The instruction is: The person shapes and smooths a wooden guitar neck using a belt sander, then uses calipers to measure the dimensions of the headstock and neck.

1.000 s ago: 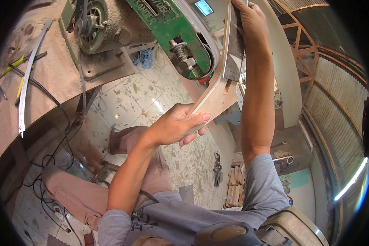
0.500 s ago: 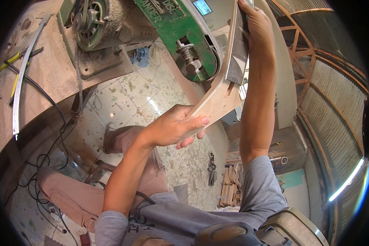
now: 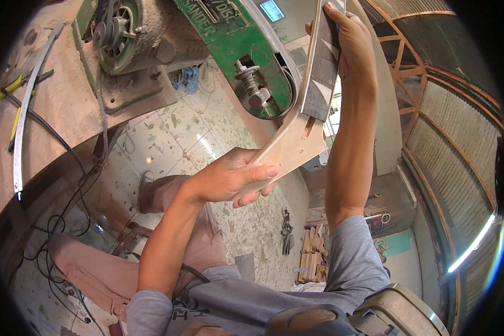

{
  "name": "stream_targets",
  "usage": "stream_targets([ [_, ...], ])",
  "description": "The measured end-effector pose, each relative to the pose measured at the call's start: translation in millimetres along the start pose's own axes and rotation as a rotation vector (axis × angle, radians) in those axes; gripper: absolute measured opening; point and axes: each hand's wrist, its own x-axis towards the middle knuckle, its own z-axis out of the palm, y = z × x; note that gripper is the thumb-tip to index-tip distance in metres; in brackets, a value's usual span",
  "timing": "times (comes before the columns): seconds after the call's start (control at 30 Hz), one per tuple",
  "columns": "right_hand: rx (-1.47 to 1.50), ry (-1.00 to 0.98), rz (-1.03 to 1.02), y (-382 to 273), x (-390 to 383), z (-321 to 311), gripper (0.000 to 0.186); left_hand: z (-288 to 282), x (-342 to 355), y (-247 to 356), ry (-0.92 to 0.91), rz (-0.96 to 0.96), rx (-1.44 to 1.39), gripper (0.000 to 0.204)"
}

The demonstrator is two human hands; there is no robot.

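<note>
Tiled floor point(image 3: 176, 131) lies speckled; a tube light point(image 3: 472, 245) glows near corrugated panels point(image 3: 451, 131)

Metal strip lies across yellow-handled pliers point(image 3: 15, 84), one end at workbench's point(image 3: 61, 109) near edge; blue cloth point(image 3: 190, 80) noted beyond.

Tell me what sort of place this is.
Probably a woodworking shop, perhaps for instruments: there's a green belt sander, stacked wood pieces on the floor, and what looks like a guitar neck.
</note>
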Motion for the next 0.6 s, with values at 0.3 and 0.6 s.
stream_targets([
  [0.3,0.048,-0.041,-0.066,4.3,0.2,-4.2,0.017,-7.1,1.4,-5.5,-0.046,0.011,-0.052,0.037],
  [0.6,0.005,-0.018,-0.048,3.5,-2.0,-5.4,0.018,-10.8,1.0,-2.0,-0.067,-0.020,-0.067,0.036],
])
